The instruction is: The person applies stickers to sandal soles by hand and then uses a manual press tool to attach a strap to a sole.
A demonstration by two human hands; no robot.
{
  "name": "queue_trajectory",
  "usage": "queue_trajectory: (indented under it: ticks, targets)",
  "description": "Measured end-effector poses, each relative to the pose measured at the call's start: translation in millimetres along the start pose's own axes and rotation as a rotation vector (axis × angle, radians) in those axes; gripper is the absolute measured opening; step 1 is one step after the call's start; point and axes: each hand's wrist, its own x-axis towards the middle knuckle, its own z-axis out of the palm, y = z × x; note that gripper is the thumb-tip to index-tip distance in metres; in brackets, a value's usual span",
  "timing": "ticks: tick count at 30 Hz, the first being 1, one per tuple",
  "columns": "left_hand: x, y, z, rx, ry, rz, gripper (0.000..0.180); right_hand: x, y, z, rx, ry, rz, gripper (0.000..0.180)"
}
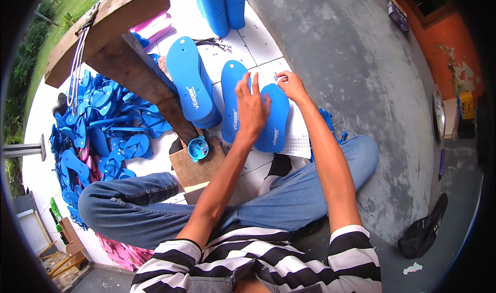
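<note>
Left hand [251, 109] lies flat, fingers spread, on the blue sole [274, 118] on the tiled floor [263, 47] before your knees; right hand [291, 83] pinches its toe end—pin it firmly.

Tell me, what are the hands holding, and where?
Both touch one blue sole: left hand lies on its middle, right hand pinches its top end. A real grip cannot be told.

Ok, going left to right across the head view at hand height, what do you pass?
Pile of blue sandal straps → stack of blue soles → single blue sole → left hand → blue sole under both hands → right hand → grey concrete floor.
</note>
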Motion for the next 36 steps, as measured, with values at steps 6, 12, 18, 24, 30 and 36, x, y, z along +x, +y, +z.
queue_trajectory:
  ticks: [6,12,18,24,30,36]
  targets:
    - [-56,21,59,-0.145,-0.173,-0.029,0.058,9,31,8,0.087,0.016,0.047,0.028]
    - [-77,-5,89,0.033,-0.363,-0.106,0.083,-11,20,17,-0.098,0.077,0.012,0.024]
    - [-67,-2,97,0.102,-0.375,-0.1,0.095,-12,25,16,-0.11,0.067,0.055,0.027]
    - [-61,-1,98,0.101,-0.449,-0.148,0.102,-10,24,20,-0.132,0.087,0.048,0.028]
    - [-58,-9,104,0.127,-0.395,-0.125,0.104,-12,24,24,-0.146,0.085,0.06,0.025]
    - [-60,-7,109,0.184,-0.394,-0.121,0.103,-11,23,25,-0.15,0.095,0.066,0.025]
